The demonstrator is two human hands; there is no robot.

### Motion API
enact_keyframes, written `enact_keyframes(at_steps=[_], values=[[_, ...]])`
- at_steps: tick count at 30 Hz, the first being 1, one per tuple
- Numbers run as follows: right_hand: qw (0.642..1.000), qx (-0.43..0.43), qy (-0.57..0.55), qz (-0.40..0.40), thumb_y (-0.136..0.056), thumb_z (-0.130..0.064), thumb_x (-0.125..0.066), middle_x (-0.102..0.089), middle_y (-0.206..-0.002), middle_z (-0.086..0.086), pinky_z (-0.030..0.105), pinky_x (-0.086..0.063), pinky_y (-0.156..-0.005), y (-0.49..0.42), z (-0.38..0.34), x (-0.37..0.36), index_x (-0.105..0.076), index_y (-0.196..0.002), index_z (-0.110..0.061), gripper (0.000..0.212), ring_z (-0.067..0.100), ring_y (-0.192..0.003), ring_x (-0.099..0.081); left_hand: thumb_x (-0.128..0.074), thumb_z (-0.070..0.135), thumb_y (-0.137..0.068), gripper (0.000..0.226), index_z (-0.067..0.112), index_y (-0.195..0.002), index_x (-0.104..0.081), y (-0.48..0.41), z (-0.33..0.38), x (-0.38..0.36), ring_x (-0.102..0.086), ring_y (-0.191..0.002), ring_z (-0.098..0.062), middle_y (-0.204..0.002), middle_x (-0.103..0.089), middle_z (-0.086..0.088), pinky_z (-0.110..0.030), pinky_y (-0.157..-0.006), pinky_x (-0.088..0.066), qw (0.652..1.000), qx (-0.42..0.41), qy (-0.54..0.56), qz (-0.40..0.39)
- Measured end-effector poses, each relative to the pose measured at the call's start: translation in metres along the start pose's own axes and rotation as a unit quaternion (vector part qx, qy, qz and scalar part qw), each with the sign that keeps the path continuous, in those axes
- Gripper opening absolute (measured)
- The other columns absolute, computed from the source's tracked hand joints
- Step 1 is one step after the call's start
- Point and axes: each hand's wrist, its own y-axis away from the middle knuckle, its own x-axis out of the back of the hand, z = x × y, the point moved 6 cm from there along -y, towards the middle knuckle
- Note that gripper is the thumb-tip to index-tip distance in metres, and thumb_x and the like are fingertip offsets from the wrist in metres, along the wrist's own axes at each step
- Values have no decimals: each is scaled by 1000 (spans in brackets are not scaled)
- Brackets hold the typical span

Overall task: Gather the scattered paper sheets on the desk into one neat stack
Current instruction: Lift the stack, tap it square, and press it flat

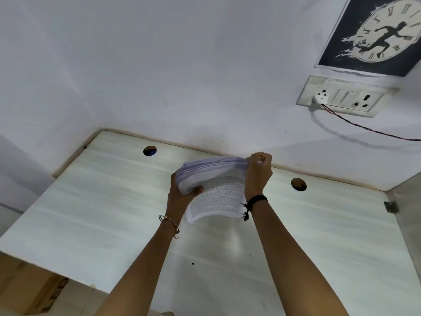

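A thick stack of printed paper sheets (216,192) is held up off the pale desk (102,201) near its back edge. My left hand (180,195) grips the stack's left edge, thumb on the printed top page. My right hand (258,174) grips the stack's far right corner, fingers curled over the top edge. The sheets bend and fan slightly, the lower end hanging toward me. No loose sheets show elsewhere on the desk.
Two round cable holes (150,150) (298,184) sit near the desk's back edge. A wall socket panel (341,96) with a plug and a red-black wire is at upper right, under a clock poster (376,35). A cardboard box (45,293) lies below the desk's left front.
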Motion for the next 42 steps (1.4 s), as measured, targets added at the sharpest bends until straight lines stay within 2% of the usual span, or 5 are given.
enact_keyframes(at_steps=[6, 10, 17, 29, 42], values=[[973, 30, -24, -229, -90, -67, -32, -59, -118, 9, 35, -44, -94, 4, 21, -6, -53, -117, -28, 52, 22, -111, -56, -82, 37, -60, 94, 24, -139, -33, -7, -5, -6, -48, -113, -14, -121, -49, 7, -31, -97, -43, 1000, 5, -20, -5], [936, 59, 138, -319, -78, -55, -65, -61, -115, -15, 10, -47, -85, 6, 52, 10, -43, -133, -26, 66, -1, -104, -59, -83, 31, -68, 41, 18, -97, -57, -12, -19, -8, -59, -92, -21, -93, -62, -2, -30, -82, -49, 997, 60, -56, 5], [926, 82, 273, -249, -84, -16, -72, -48, -54, -2, 14, -32, -45, -2, 68, 16, -44, -59, -13, 37, 10, -50, -39, -72, 45, -77, 51, 18, -50, -39, -13, -21, -13, -38, -45, -11, -46, -42, 1, -22, -45, -29, 993, 15, -115, 40], [912, 64, 247, -321, -80, -33, -76, -71, -103, -2, 19, -51, -78, -2, 69, 28, -62, -111, -20, 37, 11, -92, -66, -79, 22, -74, 32, 21, -91, -52, -11, -2, -3, -55, -73, -3, -78, -57, 16, -8, -63, -46, 993, -8, -120, 3], [938, 72, 225, -252, -79, -39, -75, -53, -64, 21, 31, -35, -56, -10, 37, 16, -50, -70, 0, 47, 16, -58, -45, -73, 23, -80, 17, 23, -92, -60, -22, 30, -3, -61, -68, 8, -82, -65, 4, -20, -69, -50, 996, -51, -64, -21]])
